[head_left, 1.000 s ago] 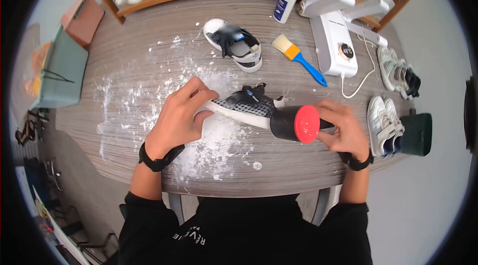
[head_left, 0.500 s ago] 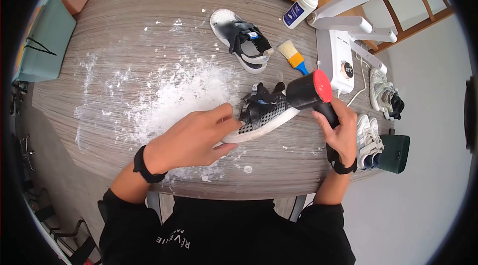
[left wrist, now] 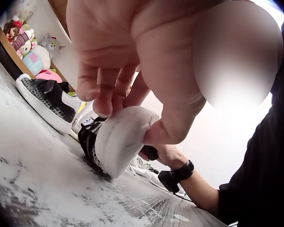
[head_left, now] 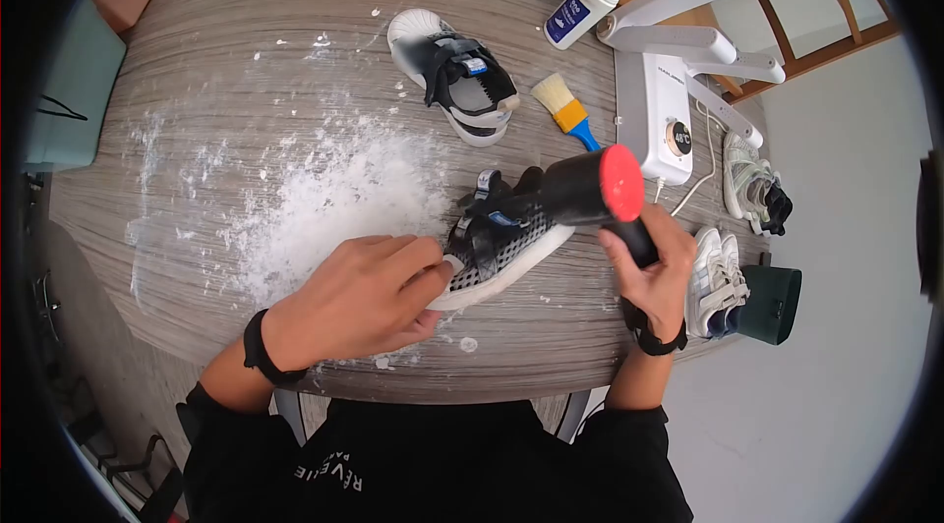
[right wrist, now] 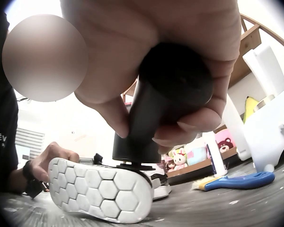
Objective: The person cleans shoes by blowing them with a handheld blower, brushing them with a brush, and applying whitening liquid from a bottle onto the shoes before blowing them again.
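Near the table's front lies a black-and-white mesh sneaker (head_left: pixel 506 253), tilted so its white hexagon-patterned sole (right wrist: pixel 99 189) faces the right wrist camera. My left hand (head_left: pixel 354 302) pinches its toe, thumb on the white rubber edge (left wrist: pixel 120 142) and fingers over the top. The handle of a black handheld device with a round red end (head_left: pixel 621 184) is gripped in my right hand (head_left: pixel 661 272). Its black barrel (head_left: pixel 570 191) points at the sneaker's heel, the rim right at the shoe in the right wrist view. The matching sneaker (head_left: pixel 472 81) stands farther back.
White powder (head_left: pixel 344 189) covers much of the table's left half. A blue-handled brush (head_left: pixel 565 110), a white bottle (head_left: pixel 583 12) and a white machine with folding arms (head_left: pixel 654 120) stand behind. More shoes (head_left: pixel 716 282) and a dark green box (head_left: pixel 772 305) are at right.
The sneaker has swung round, its toe now nearer my body and its heel farther away. Both hands turned with it, and the device shifted along with the heel. The head view has shifted too.
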The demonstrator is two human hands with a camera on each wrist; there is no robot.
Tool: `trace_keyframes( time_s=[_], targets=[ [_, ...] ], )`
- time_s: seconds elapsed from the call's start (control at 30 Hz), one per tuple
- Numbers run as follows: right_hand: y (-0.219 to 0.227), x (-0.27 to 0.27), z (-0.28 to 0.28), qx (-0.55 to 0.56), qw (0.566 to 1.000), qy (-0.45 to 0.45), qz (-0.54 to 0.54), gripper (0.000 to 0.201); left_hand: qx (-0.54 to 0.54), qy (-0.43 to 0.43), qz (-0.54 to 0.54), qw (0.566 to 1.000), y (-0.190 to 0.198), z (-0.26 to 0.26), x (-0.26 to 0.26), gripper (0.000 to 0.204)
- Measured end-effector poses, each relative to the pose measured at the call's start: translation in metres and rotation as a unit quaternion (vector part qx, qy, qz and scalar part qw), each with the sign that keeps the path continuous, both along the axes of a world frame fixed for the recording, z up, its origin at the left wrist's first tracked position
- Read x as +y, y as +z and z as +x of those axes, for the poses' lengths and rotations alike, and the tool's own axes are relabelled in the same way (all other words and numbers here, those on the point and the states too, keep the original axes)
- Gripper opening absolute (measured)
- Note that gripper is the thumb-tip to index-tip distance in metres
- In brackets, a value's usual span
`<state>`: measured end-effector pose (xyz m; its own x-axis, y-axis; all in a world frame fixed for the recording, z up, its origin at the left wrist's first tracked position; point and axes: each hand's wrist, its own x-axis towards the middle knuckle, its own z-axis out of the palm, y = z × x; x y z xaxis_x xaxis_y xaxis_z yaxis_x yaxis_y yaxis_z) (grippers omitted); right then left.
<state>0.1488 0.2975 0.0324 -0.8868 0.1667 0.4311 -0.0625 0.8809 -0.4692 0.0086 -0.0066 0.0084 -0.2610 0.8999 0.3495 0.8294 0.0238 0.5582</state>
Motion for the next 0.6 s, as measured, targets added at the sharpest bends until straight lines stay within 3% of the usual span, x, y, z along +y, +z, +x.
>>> trace_keyframes(
  time_s=[0.17,0.23,0.27,0.33,0.4,0.6],
  targets=[
    [0.009,-0.002,0.008,0.057,0.997,-0.049,-0.006,0.042,0.043,-0.01,0.04,0.998,0.011,0.0,0.001,0.051],
    [0.011,-0.005,0.012,0.097,0.994,-0.012,-0.047,0.043,0.074,-0.019,0.057,0.995,0.01,0.001,0.002,0.047],
    [0.009,-0.004,0.012,0.111,0.993,0.019,-0.027,0.045,0.073,-0.019,0.057,0.996,0.01,0.002,0.003,0.047],
    [0.009,-0.007,0.01,0.09,0.994,0.061,-0.001,0.046,0.107,-0.022,0.054,0.993,0.011,0.004,0.006,0.023],
    [0.012,-0.011,0.005,0.058,0.99,0.118,0.058,0.051,0.115,-0.031,0.047,0.992,0.01,0.004,0.005,0.023],
    [0.009,-0.008,0.003,0.069,0.992,0.065,0.08,0.053,0.11,-0.044,0.047,0.992,0.007,0.004,0.005,0.03]
  ],
)
